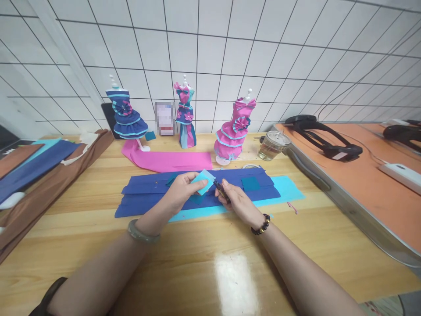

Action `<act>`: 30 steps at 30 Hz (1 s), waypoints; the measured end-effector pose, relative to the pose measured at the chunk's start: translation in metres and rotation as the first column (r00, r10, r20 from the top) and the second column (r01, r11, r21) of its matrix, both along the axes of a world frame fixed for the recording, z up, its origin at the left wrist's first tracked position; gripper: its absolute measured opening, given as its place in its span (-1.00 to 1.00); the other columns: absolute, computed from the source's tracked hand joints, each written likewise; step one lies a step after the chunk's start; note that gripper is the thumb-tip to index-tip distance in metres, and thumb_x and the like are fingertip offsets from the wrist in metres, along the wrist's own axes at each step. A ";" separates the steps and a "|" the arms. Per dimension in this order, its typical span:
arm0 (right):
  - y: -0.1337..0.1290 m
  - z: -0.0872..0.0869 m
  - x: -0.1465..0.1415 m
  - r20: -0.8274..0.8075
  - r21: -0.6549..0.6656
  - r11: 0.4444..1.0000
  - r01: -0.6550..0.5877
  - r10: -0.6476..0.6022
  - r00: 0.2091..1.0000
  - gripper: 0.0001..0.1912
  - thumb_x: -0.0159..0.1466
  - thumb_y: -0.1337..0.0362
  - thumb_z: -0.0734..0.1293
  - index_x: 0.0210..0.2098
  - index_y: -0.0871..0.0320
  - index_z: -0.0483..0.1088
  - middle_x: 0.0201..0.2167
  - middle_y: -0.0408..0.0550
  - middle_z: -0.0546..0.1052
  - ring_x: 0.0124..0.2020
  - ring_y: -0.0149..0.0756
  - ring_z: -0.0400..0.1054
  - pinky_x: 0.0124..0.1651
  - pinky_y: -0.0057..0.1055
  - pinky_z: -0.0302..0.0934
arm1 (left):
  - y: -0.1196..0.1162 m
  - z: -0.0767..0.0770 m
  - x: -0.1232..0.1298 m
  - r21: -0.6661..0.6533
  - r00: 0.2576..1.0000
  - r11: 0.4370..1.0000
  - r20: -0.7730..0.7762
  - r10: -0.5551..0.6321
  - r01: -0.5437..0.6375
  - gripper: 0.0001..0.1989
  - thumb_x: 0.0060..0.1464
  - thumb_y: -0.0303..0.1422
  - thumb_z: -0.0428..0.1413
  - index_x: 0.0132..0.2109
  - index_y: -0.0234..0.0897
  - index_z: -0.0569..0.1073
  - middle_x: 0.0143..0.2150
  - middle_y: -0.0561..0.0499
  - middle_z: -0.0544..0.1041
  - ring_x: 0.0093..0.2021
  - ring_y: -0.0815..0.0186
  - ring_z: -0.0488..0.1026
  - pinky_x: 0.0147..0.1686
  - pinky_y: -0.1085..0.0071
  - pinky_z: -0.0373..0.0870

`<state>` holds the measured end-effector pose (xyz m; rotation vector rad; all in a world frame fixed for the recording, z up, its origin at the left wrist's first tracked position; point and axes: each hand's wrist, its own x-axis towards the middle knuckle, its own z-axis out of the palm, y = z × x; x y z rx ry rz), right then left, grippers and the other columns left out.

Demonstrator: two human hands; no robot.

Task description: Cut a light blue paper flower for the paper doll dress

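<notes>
My left hand [181, 189] pinches a small light-blue square of crepe-like material [203, 181] between thumb and fingers. In my right hand [237, 199] is a small dark cutting tool that looks like thread snips [222, 191], its tip right at the square's right edge. Whether its blades touch the square I cannot tell. Under both hands lie dark-blue strips [141, 202], partly over a light-blue sheet [291, 188]. A teal square [250, 183] rests on the dark blue, right of my right hand; more teal pieces show near my left hand.
Three small dress forms stand along the wall: a blue dress [126, 112], a mixed-colour dress [186, 116] and a pink dress [233, 129]. A pink strip [171, 161] lies before them. A glass of liquid [272, 147] stands back right. Headsets [329, 140] lie on an orange surface [368, 188].
</notes>
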<state>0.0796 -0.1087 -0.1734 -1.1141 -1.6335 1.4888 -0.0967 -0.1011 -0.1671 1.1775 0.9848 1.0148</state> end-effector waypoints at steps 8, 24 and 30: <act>-0.002 -0.006 -0.005 0.015 0.018 1.000 0.022 -0.022 1.000 -0.52 0.22 -0.09 -0.01 -0.47 0.18 0.22 -0.66 -0.25 0.05 -0.65 -0.49 -0.11 -0.59 -0.49 -0.20 | -0.003 -0.001 0.004 0.082 0.990 0.996 -0.143 -0.007 0.019 -0.80 -0.12 -0.27 0.11 -0.43 -0.37 0.40 -0.50 0.07 0.39 -0.48 0.42 0.26 -0.44 0.50 0.17; -0.002 -0.011 -0.006 0.064 0.049 0.996 0.080 -0.084 0.994 -0.50 0.21 -0.09 0.00 -0.52 0.19 0.24 -0.67 -0.23 0.09 -0.64 -0.47 -0.07 -0.59 -0.50 -0.15 | -0.002 -0.005 0.006 0.025 0.998 1.000 -0.069 -0.009 0.011 -0.80 -0.10 -0.29 0.11 -0.36 -0.38 0.42 -0.40 -0.05 0.50 -0.44 0.38 0.37 -0.37 0.45 0.27; -0.001 -0.012 -0.006 0.091 0.073 0.994 0.079 -0.085 0.992 -0.51 0.22 -0.08 0.00 -0.53 0.18 0.22 -0.67 -0.22 0.10 -0.63 -0.47 -0.05 -0.58 -0.50 -0.14 | -0.002 -0.005 0.006 -0.003 0.999 1.000 -0.044 0.002 -0.002 -0.80 -0.12 -0.29 0.12 -0.37 -0.37 0.42 -0.40 -0.05 0.51 -0.43 0.36 0.38 -0.37 0.44 0.28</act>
